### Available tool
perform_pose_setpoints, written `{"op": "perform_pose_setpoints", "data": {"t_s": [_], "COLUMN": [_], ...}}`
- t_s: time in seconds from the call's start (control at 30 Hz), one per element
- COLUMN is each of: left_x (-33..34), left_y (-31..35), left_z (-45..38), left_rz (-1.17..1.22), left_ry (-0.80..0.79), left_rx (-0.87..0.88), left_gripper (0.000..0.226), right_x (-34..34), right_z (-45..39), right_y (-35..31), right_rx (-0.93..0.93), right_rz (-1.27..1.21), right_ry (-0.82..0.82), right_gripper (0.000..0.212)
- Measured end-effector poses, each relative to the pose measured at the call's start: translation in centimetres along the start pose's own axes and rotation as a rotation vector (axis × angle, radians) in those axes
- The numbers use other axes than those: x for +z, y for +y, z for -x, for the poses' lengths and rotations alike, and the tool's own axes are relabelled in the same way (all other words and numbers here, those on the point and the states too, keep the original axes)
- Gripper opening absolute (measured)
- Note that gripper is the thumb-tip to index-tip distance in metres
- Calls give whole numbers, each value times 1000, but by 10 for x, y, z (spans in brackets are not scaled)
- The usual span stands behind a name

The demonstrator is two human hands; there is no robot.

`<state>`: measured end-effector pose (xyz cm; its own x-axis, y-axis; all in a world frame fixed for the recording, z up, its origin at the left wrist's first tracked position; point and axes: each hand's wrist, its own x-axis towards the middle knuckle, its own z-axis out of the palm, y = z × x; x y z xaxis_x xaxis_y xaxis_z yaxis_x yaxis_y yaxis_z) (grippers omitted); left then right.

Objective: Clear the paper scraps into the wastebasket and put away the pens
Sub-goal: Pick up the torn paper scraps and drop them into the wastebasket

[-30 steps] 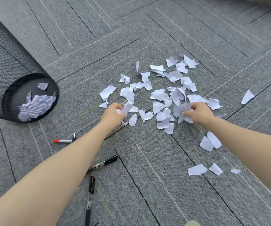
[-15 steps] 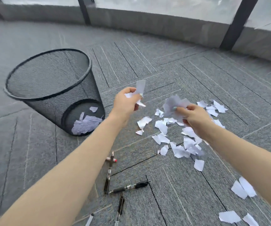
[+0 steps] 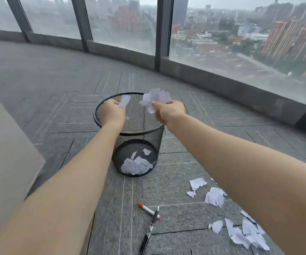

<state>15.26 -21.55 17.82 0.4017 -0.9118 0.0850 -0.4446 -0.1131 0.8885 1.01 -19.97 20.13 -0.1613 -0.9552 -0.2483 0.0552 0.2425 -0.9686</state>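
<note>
A black mesh wastebasket (image 3: pixel 144 137) stands on the grey carpet with white scraps lying at its bottom. Over its open rim my left hand (image 3: pixel 111 113) pinches a few white paper scraps (image 3: pixel 124 100). Beside it, over the right part of the rim, my right hand (image 3: pixel 168 111) grips a larger bunch of scraps (image 3: pixel 155 99). More loose scraps (image 3: pixel 240 229) lie on the floor at the lower right. A red-and-white pen (image 3: pixel 148 210) and a black pen (image 3: pixel 151 230) lie crossed on the carpet below the basket.
A curved low wall with tall windows (image 3: pixel 222 52) runs behind the basket. A beige flat surface (image 3: pixel 3 153) fills the left edge. Grey carpet tiles (image 3: pixel 47 92) spread around the basket.
Both hands lifted from the scrap pile with paper in them and moved up over the wastebasket's rim. The view swung up, so the basket now sits in the middle.
</note>
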Motion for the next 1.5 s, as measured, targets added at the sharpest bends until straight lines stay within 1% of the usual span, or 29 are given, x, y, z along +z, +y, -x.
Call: {"op": "perform_pose_setpoints", "data": {"t_s": [0.07, 0.1, 0.17, 0.23, 0.3, 0.37, 0.4, 0.47, 0.5, 0.53, 0.57, 0.6, 0.67, 0.7, 0.73, 0.8, 0.93, 1.0, 1.1, 1.17, 1.27, 1.37, 1.43, 1.5], "left_x": [2, 4, 5, 8, 11, 14, 16, 22, 27, 33, 42, 52, 78, 92, 107, 135, 177, 193, 216, 230, 245, 254, 259, 264], "left_y": [-4, -6, -11, -21, -30, -34, -33, -30, -30, -30, -31, -33, -40, -44, -49, -62, -95, -111, -123, -126, -127, -130, -133, -135], "left_z": [-8, -10, -11, -11, -8, -1, 5, 22, 31, 41, 52, 63, 87, 99, 112, 137, 174, 188, 210, 224, 244, 253, 255, 257], "left_rz": [-202, -303, -428, -532, -672, -711, -673, -557, -510, -468, -430, -399, -393, -426, -478, -599, -717, -793, -906, -924, -887, -851, -782, -694], "left_ry": [-39, -58, -140, -198, -208, -167, -130, -31, 7, 19, -9, -76, -265, -382, -502, -687, -920, -1024, -1135, -1168, -1167, -1114, -1083, -1052], "left_rx": [38, 60, 56, 54, 82, 132, 182, 372, 492, 615, 731, 839, 1023, 1060, 1042, 919, 645, 597, 626, 619, 556, 496, 378, 194], "left_gripper": [23, 27, 45, 59, 60, 52, 46, 30, 24, 20, 17, 16, 18, 20, 21, 22, 23, 23, 26, 26, 25, 32, 36, 42], "right_x": [11, 14, 14, 6, -7, -22, -31, -51, -64, -78, -95, -115, -155, -174, -192, -223, -268, -285, -303, -309, -309, -305, -301, -297], "right_z": [-3, -4, -5, -9, -12, -13, -11, -3, 1, 6, 11, 14, 25, 31, 40, 58, 92, 106, 126, 136, 143, 142, 138, 136], "right_y": [1, 2, 4, 9, 19, 36, 45, 66, 78, 93, 109, 128, 165, 180, 193, 210, 232, 243, 261, 274, 293, 314, 327, 336], "right_rx": [48, 72, 109, 96, 0, -184, -287, -439, -471, -465, -423, -361, -207, -127, -52, 83, 293, 370, 471, 526, 597, 642, 643, 595], "right_rz": [28, 65, 154, 238, 350, 542, 609, 660, 665, 665, 672, 703, 788, 810, 815, 829, 910, 915, 935, 914, 799, 665, 633, 683], "right_ry": [-69, -101, -115, -105, -92, -101, -99, -36, 19, 66, 96, 114, 148, 167, 188, 202, 204, 234, 288, 313, 376, 531, 652, 703], "right_gripper": [8, 8, 16, 26, 29, 26, 24, 22, 21, 20, 20, 19, 21, 21, 22, 23, 21, 21, 19, 18, 19, 29, 28, 19]}}
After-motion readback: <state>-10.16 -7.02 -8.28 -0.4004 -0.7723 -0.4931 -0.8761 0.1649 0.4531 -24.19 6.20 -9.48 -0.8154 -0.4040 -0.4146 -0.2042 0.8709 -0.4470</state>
